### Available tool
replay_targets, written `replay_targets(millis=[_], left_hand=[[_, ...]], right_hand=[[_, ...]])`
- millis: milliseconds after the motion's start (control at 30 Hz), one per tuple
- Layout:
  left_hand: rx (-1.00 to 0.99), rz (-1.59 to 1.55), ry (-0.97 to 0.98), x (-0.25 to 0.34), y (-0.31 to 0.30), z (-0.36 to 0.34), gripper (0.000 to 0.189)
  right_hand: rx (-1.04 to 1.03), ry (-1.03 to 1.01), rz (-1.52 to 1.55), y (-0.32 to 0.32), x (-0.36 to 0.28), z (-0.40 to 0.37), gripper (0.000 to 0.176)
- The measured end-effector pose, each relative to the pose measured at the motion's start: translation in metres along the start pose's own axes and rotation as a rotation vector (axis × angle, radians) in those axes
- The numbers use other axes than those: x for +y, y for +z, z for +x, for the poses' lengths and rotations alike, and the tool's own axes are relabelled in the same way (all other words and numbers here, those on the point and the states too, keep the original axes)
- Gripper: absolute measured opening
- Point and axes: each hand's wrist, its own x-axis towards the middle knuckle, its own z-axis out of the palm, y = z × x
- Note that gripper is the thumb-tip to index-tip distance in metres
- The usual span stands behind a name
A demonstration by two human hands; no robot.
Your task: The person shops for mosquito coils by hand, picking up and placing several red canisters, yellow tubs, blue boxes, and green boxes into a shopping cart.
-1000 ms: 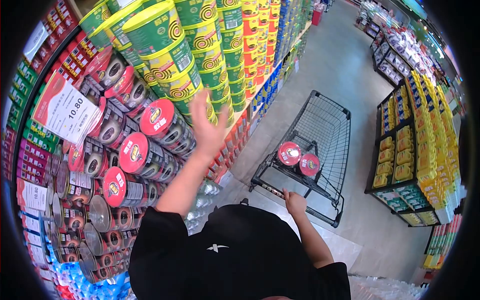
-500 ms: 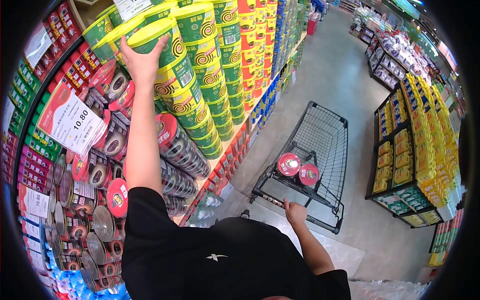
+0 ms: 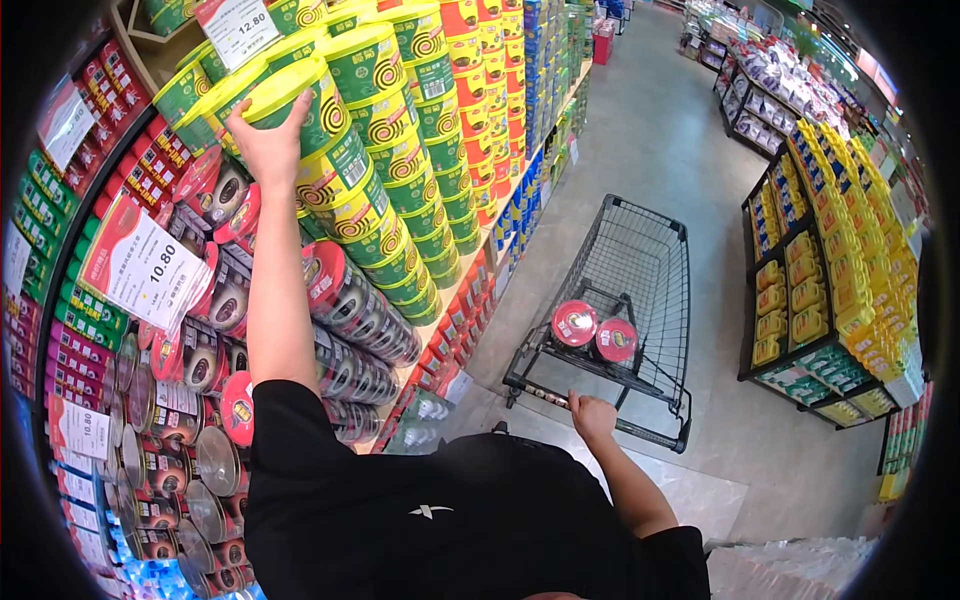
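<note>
My left hand [image 3: 270, 148] reaches up to the shelf, its thumb and fingers spread across and closed on the rim of a green tub with a yellow lid [image 3: 286, 86]. That tub sits at the top of a stack of similar green and yellow tubs printed with a dark spiral [image 3: 384, 125]. Low on the right, my right hand [image 3: 593, 416] is wrapped round the handle of a black wire shopping cart [image 3: 660, 300]. Two round tubs with red lids [image 3: 575, 324] rest in the cart.
Dark tubs with red lids [image 3: 345, 285] are stacked below the green ones, beside a 10.80 price sign [image 3: 150, 262]. A 12.80 price card [image 3: 236, 30] hangs above. Across the aisle [image 3: 640, 130] stands a rack of yellow bottles [image 3: 850, 290].
My left hand stays on the green tub while the view shifts slightly, the shelf stacks appearing a little lower and further left. My right hand remains on the cart handle.
</note>
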Motion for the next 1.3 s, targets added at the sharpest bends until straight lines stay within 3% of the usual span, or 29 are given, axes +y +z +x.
replay_targets(millis=[200,267,333,400,533,700,800,833,933,1067,1167,1300], left_hand=[[0.049,-0.42,0.104,0.011,-0.01,-0.008,0.088],[0.036,-0.482,0.092,0.044,-0.024,-0.03,0.078],[-0.073,-0.772,0.03,0.077,-0.033,-0.059,0.07],[-0.104,-0.703,0.028,0.083,-0.042,-0.081,0.053],[-0.279,-0.853,-0.12,0.103,-0.053,-0.149,0.057],[-0.545,-1.006,-0.281,0.114,-0.054,-0.236,0.082],[-0.696,-0.94,-0.38,0.108,-0.05,-0.295,0.099],[-0.723,-0.888,-0.358,0.111,-0.051,-0.306,0.102],[-0.862,-0.895,-0.301,0.105,-0.056,-0.341,0.104],[-1.027,-0.985,-0.187,0.098,-0.059,-0.384,0.105],[-1.043,-1.07,0.1,0.109,-0.052,-0.387,0.106],[-1.061,-0.997,0.305,0.123,-0.055,-0.387,0.101]], right_hand=[[-0.149,0.065,0.016,-0.002,0.0,0.002,0.064],[-0.238,0.117,0.037,-0.01,-0.003,0.004,0.067],[-0.274,0.138,0.061,-0.007,-0.001,0.002,0.068],[-0.29,0.13,0.077,-0.001,0.001,0.003,0.068],[-0.357,0.159,0.102,-0.008,-0.005,0.0,0.07],[-0.445,0.176,0.143,-0.011,-0.011,-0.011,0.062],[-0.158,0.194,0.58,-0.01,-0.011,-0.02,0.048],[-0.24,0.276,0.661,-0.031,-0.016,-0.015,0.054],[-0.261,0.409,1.405,-0.113,-0.045,0.0,0.06],[-0.393,0.333,1.952,-0.195,-0.056,0.007,0.065],[-0.518,0.354,2.045,-0.204,-0.047,0.007,0.067],[-0.579,0.456,1.986,-0.207,-0.035,-0.002,0.068]])
